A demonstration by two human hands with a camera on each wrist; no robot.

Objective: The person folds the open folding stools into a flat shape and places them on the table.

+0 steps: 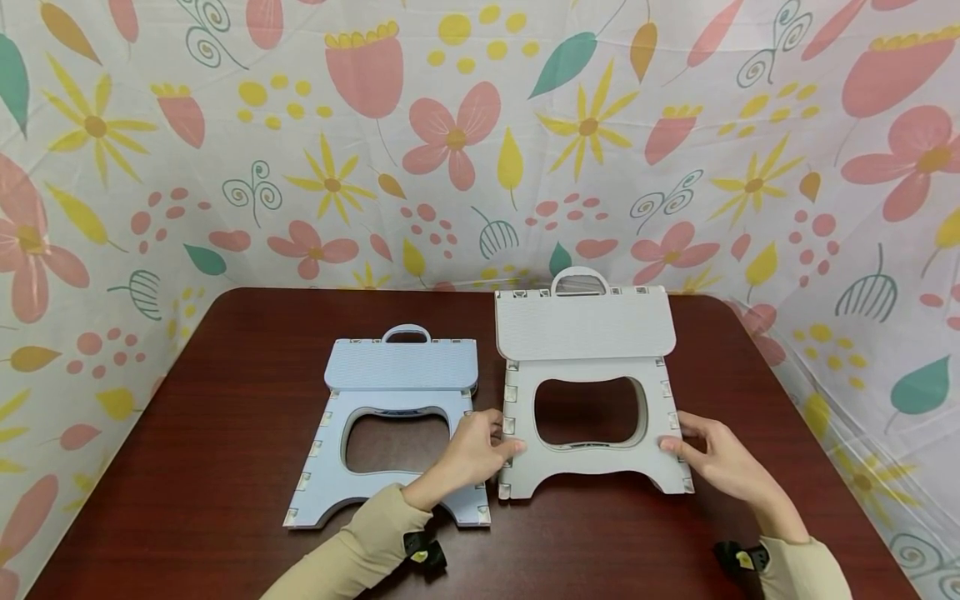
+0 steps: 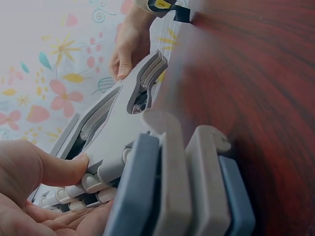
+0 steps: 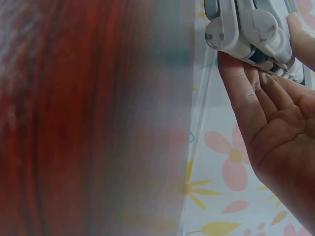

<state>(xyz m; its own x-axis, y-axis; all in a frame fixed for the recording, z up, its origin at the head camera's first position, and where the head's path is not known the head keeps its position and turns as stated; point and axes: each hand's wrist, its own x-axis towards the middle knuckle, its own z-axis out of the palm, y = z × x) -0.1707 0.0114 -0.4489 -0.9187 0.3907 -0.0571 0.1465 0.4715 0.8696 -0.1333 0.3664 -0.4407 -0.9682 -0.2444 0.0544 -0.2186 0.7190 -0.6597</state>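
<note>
A light grey folding step stool (image 1: 592, 325), folded flat, is held between both hands at the right of the table in the head view. My left hand (image 1: 474, 450) grips its left edge, thumb on the front face and fingers behind. On the opposite edge my right hand (image 1: 723, 467) holds it the same way, thumb in front; the right wrist view shows fingers under the hinged edge (image 3: 268, 61). A light blue folding step stool (image 1: 401, 367), also folded, lies left of the grey one, and my left forearm crosses over its lower right part.
The dark red-brown wooden table (image 1: 217, 417) has rounded far corners. A white cloth (image 1: 420, 208) printed with flowers and leaves hangs behind it and along both sides. Black bands (image 1: 425, 552) circle both wrists.
</note>
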